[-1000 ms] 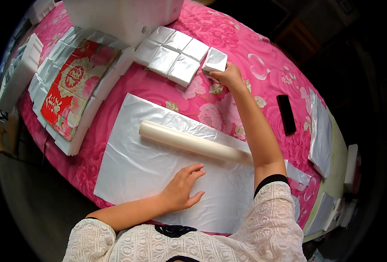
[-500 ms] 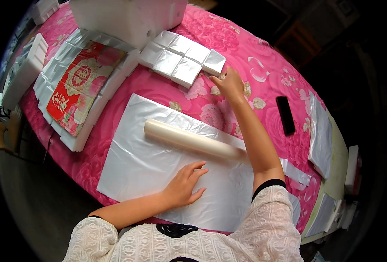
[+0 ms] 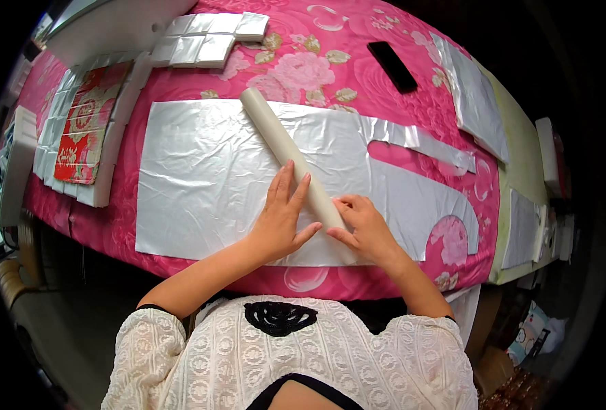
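Observation:
A pale cylindrical tube (image 3: 276, 130) lies aslant across a flat silvery-white plastic carrier bag (image 3: 187, 184), its far end to the left. My left hand (image 3: 280, 213) rests against the tube's left side, fingers spread and thumb stretched toward the near end. From the right, my right hand (image 3: 366, 231) has its curled fingers and thumb on the tube near that end. The bag's cut-out handles reach to the right over the pink floral cloth (image 3: 303, 72).
Folded silvery packets (image 3: 197, 49) sit at the far left beside a white foam box (image 3: 112, 31). Left of the bag, a red printed bag (image 3: 88, 123) tops a packet stack. A black phone (image 3: 392, 66) and folded plastic sheets (image 3: 470, 96) lie at the far right.
My right hand has come back from the folded packets to the tube. The tube has turned to a steeper slant, and my left hand now touches it. The view has shifted.

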`<state>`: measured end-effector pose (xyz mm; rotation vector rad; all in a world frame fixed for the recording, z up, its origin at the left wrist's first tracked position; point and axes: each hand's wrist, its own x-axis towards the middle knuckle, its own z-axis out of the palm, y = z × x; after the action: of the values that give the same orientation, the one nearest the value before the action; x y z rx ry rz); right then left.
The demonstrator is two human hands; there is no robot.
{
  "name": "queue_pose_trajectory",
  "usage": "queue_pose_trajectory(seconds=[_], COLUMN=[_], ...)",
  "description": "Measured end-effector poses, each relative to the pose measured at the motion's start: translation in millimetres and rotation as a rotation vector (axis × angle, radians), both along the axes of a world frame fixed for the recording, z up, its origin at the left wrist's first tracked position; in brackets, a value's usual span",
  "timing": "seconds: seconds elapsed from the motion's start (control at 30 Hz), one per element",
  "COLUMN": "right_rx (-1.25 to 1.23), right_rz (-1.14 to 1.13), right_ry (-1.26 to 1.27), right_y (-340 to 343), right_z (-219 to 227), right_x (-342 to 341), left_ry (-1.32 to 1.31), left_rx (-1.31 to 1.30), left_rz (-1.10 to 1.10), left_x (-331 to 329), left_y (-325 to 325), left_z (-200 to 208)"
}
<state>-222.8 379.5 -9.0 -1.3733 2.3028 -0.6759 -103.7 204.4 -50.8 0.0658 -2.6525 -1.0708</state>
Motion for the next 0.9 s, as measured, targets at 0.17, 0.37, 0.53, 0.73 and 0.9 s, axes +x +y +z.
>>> queue_pose_trajectory(seconds=[0.17, 0.37, 0.53, 0.73, 0.9], right_rx=[-0.034, -0.01, 0.022, -0.119, -0.434], right_rz=[0.008, -0.447, -0.801, -0.927, -0.864], right_ry=[0.246, 0.443, 0.592, 0.633, 0.236], right_y=[55.2, 176.6, 271.8, 251.8, 144.4], right_z=[-38.3, -57.5, -66.0, -43.0, 7.6], right_x=[-1.8, -101.3, -141.4, -119.9, -39.3], left_ry=[0.019, -0.009, -0.039, -0.05, -0.032], left_rx=[-0.042, -0.068, -0.098, -0.128, 0.297], left_rz=[-0.088, -0.155, -0.202, -0.227, -0.31], left_x=[-11.8, -19.9, -23.3, -22.7, -21.4], left_y=[39.7, 70.9, 87.7, 98.4, 92.9], left_z=[-6.9, 0.1, 3.7, 10.1, 32.2])
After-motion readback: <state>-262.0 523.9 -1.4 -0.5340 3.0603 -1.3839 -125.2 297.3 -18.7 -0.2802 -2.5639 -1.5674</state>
